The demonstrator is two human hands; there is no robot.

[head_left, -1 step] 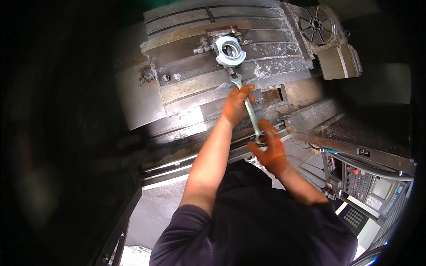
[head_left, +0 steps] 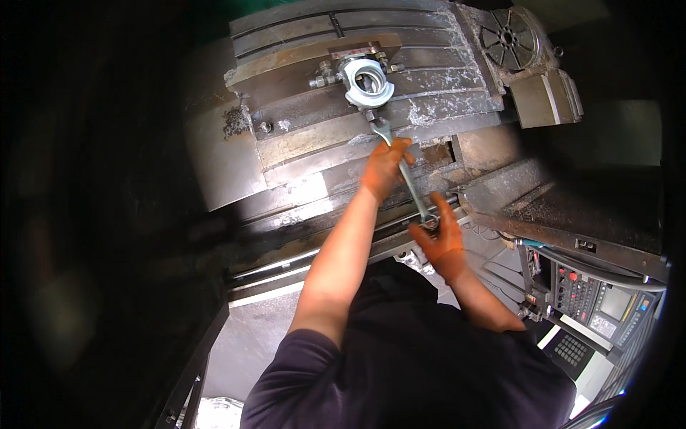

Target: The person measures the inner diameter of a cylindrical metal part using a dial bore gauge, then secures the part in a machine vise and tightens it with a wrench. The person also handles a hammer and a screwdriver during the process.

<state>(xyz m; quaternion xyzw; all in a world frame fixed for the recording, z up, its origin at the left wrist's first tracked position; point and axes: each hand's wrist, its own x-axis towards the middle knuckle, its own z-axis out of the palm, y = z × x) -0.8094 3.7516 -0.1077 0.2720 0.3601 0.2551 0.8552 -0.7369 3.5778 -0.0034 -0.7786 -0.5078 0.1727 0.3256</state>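
Both my hands wear orange gloves and hold a long steel wrench [head_left: 407, 179]. My left hand [head_left: 384, 168] wraps the shaft near its upper end. My right hand [head_left: 441, 243] grips the lower end, its fingers partly spread. The wrench's open jaw sits on a bolt just below a shiny ring-shaped metal part [head_left: 368, 80]. That part is clamped on the slotted machine table [head_left: 307, 136].
Metal chips lie on the table's slots. A round slotted disc [head_left: 507, 36] and a grey box [head_left: 547, 96] stand at the upper right. A control panel [head_left: 597, 300] with buttons, a screen and a keypad is at the lower right. The left side is dark.
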